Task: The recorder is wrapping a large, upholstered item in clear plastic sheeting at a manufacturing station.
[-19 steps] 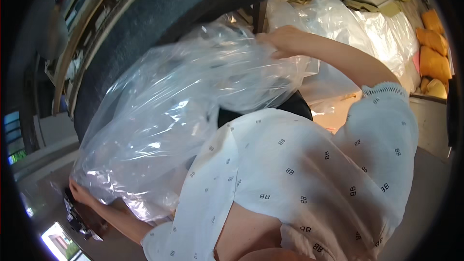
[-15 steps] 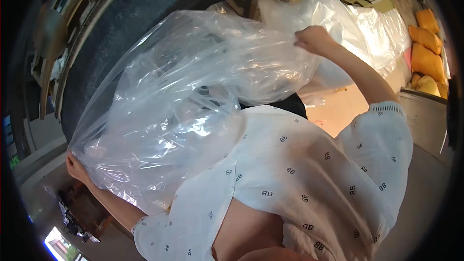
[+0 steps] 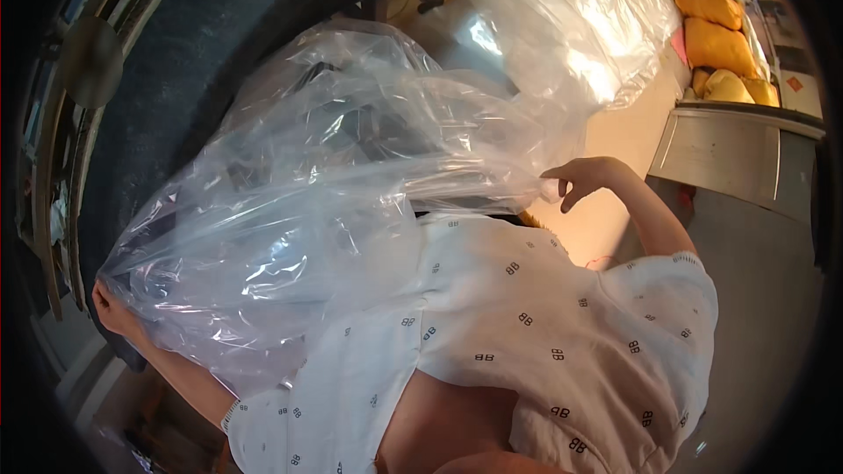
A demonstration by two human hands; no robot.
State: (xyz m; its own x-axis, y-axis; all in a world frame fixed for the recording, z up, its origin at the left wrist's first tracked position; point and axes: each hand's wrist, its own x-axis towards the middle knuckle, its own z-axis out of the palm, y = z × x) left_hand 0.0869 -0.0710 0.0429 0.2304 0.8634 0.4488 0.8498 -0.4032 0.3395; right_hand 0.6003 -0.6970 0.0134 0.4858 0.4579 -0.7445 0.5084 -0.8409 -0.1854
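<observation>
A large sheet of clear plastic film (image 3: 290, 202), wrinkled and shiny, spreads across the front of me between my two arms. At the far left, my left hand (image 3: 117, 309) is closed on its gathered corner. My right hand (image 3: 587, 179) pinches the opposite edge at the right, thumb and forefinger together on the film and the other fingers curled loosely. Between the hands the film is drawn out in long folds. Whether it is a bag or a single sheet I cannot tell.
A dark work surface (image 3: 189, 53) curves along the left and back. More crumpled clear plastic (image 3: 606, 26) lies at the back right. Beyond it are stacked orange-yellow bundles (image 3: 720, 44) by a pale cabinet (image 3: 716, 145). A blurred round-headed object (image 3: 90, 61) stands at far left.
My right hand has come down and nearer to my body, pulling the film's right edge with it. My left hand keeps its grip and sits slightly farther left. The view has turned to the right.
</observation>
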